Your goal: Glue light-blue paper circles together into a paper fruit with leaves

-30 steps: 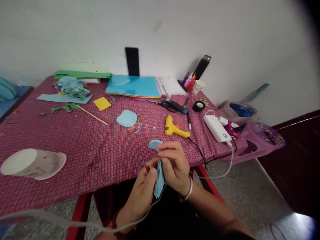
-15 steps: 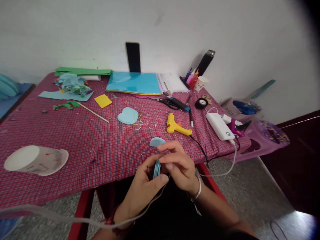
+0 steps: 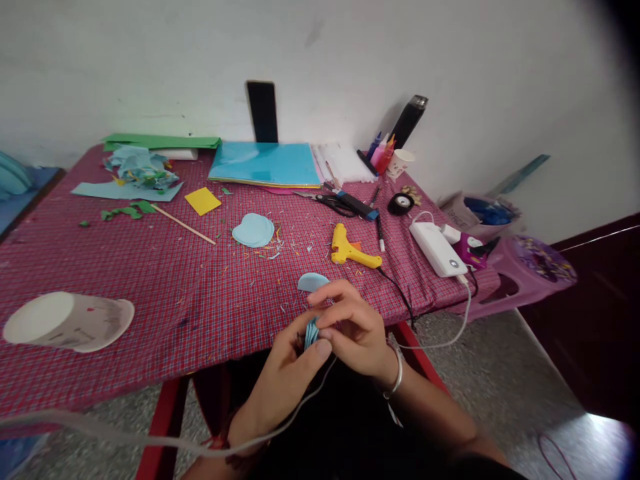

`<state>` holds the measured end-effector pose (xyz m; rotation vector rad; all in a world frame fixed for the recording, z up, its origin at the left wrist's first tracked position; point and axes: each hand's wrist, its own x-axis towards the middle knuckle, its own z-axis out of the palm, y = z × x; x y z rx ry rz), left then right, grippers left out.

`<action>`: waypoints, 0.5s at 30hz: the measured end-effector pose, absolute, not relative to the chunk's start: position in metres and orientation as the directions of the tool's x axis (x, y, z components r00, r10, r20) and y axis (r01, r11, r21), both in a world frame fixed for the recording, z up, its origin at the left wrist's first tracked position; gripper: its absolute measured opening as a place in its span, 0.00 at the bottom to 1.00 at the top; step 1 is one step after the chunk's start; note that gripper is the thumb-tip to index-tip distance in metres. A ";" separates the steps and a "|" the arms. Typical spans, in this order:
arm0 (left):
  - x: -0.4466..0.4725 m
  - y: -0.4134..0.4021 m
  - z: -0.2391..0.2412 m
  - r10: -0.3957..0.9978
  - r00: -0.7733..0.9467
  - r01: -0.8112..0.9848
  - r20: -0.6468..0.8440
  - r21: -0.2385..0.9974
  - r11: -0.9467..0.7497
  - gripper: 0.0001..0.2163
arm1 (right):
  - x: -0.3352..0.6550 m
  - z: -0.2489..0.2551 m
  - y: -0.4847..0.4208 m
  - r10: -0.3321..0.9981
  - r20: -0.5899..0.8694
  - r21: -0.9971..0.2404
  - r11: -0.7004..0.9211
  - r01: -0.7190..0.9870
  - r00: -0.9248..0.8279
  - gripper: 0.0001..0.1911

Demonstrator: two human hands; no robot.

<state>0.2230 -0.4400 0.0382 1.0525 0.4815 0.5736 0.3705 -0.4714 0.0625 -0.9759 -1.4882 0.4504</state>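
The folded blue paper (image 3: 311, 332) is held at the near edge of the counter (image 3: 165, 340), right of that edge's middle. The left hand (image 3: 287, 380) has its thumb and fingers clamped on the paper; a dark item inside the same grip is too hidden to identify. The right hand (image 3: 354, 333) has its thumb and forefinger close together against the paper's right side; whether they pinch it, I cannot tell. A blue paper half-disc (image 3: 313, 282) lies just beyond the right fingers, inward of the near edge. A yellow glue gun (image 3: 350, 250) lies toward the right edge, with no legible maker's mark. Markings: the large paper cup (image 3: 95, 323), on its side by the near left corner, bears a small red heart and faint print, unreadable. The small paper cup (image 3: 401, 163) at the far right corner carries printed marks, also unreadable. Beyond the right edge, a container (image 3: 463, 212) shows capital letters, apparently ending "CE"; the full word is unclear.
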 end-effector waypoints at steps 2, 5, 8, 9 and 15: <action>0.223 -0.441 0.036 0.651 0.751 -0.209 -0.107 0.897 0.389 0.12 | 0.370 0.063 -0.471 0.788 0.609 -0.771 0.561 0.301 0.094 0.07; 0.223 -0.441 0.034 0.650 0.751 -0.220 -0.113 0.886 0.409 0.10 | 0.370 0.064 -0.471 0.795 0.601 -0.776 0.555 0.300 0.086 0.06; 0.224 -0.440 0.036 0.635 0.768 -0.240 -0.082 0.882 0.405 0.11 | 0.371 0.064 -0.471 0.798 0.599 -0.777 0.559 0.289 0.068 0.05; 0.224 -0.439 0.036 0.631 0.773 -0.247 -0.071 0.882 0.402 0.11 | 0.372 0.064 -0.471 0.800 0.596 -0.779 0.559 0.284 0.062 0.05; 0.223 -0.437 0.033 0.662 0.747 -0.256 -0.060 0.893 0.370 0.17 | 0.373 0.067 -0.474 0.821 0.569 -0.801 0.539 0.261 0.050 0.06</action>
